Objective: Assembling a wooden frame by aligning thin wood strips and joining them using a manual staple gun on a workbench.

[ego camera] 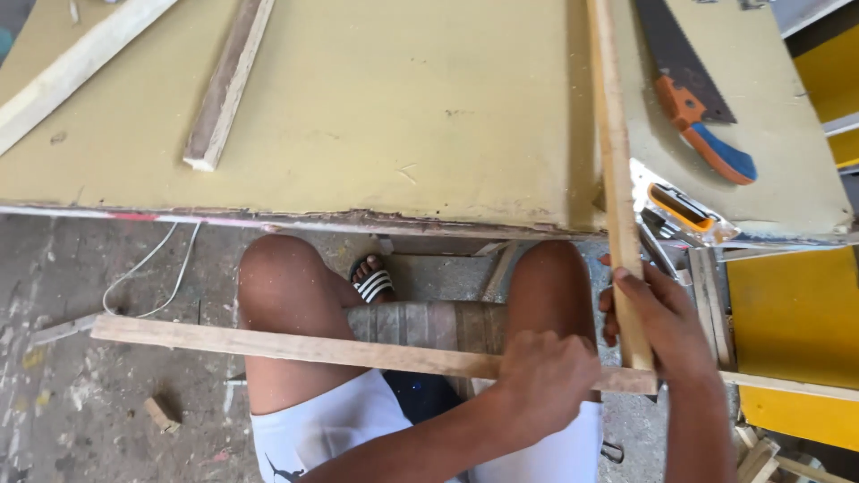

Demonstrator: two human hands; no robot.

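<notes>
Down below the near edge of the wide olive-yellow workbench top [385,107], a seated person holds two pale wooden strips across bare knees. The left hand [546,380] is curled into a loose fist over the long flat strip of light wood [295,347], which lies crosswise over both thighs, just under the bench edge, its far end jutting out to the left above the grey paint-spattered concrete floor [80,411]. The right hand [658,317] is wrapped around the narrow upright wooden batten [611,143], fingers closed on it; this batten runs from the crosswise strip up and over the bench's right part, and the two pieces meet at a right angle beside that hand. On the bench, right of the batten, lies a handsaw with an orange and blue handle [702,103], and at the bench's near right corner sits an orange and black tool [684,210] I cannot identify. Further left on the bench lies a rough weathered wood offcut [228,80].
</notes>
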